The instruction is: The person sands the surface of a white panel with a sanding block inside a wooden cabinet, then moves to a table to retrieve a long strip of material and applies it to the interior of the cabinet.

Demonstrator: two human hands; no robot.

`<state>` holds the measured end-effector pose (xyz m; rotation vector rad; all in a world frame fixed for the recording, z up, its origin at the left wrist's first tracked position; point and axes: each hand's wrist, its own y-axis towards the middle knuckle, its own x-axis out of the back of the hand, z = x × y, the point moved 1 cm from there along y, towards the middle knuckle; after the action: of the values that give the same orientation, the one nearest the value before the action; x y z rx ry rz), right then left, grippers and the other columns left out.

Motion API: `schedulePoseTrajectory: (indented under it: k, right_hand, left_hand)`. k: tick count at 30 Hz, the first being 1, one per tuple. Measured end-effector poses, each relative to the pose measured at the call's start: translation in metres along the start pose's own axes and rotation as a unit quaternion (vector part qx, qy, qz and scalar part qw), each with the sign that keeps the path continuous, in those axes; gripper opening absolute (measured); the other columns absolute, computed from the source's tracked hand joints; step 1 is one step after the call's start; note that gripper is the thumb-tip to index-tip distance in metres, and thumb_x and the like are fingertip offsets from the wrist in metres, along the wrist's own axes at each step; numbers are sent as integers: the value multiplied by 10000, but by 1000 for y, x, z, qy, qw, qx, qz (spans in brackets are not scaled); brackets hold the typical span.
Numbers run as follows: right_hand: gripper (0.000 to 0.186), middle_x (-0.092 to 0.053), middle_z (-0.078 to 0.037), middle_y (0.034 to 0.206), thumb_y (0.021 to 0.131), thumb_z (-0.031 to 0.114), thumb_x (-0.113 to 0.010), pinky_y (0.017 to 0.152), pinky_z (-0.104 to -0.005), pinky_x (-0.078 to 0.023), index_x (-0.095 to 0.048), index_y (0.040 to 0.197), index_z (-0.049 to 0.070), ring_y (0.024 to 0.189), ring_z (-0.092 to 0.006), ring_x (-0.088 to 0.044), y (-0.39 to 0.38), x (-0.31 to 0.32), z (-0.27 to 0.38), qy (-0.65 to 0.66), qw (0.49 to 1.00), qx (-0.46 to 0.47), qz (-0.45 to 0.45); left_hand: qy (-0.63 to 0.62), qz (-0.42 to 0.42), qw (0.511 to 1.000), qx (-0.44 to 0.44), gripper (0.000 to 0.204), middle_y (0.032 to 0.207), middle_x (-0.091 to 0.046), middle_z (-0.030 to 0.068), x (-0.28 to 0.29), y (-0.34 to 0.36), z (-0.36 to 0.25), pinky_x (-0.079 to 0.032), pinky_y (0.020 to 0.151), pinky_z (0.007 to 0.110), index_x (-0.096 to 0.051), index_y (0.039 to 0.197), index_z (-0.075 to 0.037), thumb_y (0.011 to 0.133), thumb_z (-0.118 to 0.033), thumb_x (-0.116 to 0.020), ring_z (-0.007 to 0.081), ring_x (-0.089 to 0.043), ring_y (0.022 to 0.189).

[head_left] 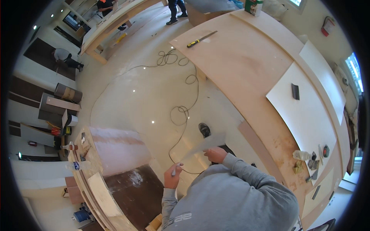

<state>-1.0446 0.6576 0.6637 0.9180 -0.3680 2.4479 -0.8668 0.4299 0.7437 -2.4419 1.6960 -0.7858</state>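
My right hand (216, 154) is closed on the edge of a thin, pale strip (202, 146), smeared by motion and partly see-through. The strip slants down to the left, its lower end close to my left hand (172, 178). The left fingers are wrapped round a small grey piece (177, 169) whose kind I cannot make out. Both hands are in front of my body, above the floor, between a low bench at the left and a long wooden worktable (246, 57) at the right.
A yellow-and-black handled saw or file (202, 39) lies on the worktable. A white sheet (304, 107) carries a dark block (295, 91). A cable (179, 113) loops over the floor. Brown and pinkish panels (135, 192) cover the low bench. Other people stand or crouch farther off.
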Motion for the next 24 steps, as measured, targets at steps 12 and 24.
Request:
schedulePoseTrajectory:
  k: [12, 24]
  right_hand:
    - [311, -727, -186, 844, 981, 338, -701, 698, -554, -539, -692, 922, 33, 801, -450, -697, 262, 159, -51, 32, 999, 33, 3]
    - [790, -756, -105, 1065, 943, 489, -798, 845, -389, -578, -505, 1531, 50, 962, -261, -727, 384, 175, -16, 314, 940, -58, 117]
  left_hand:
    - [-78, -39, 996, 35, 917, 829, -645, 48, 46, 204, -114, -480, 753, 316, -699, 1190, 37, 1081, -757, -251, 157, -601, 801]
    - [-137, -39, 982, 121, 814, 867, -685, 35, 120, 367, -118, -502, 769, 303, -758, 1159, 2, 1101, -698, -346, 138, -623, 816]
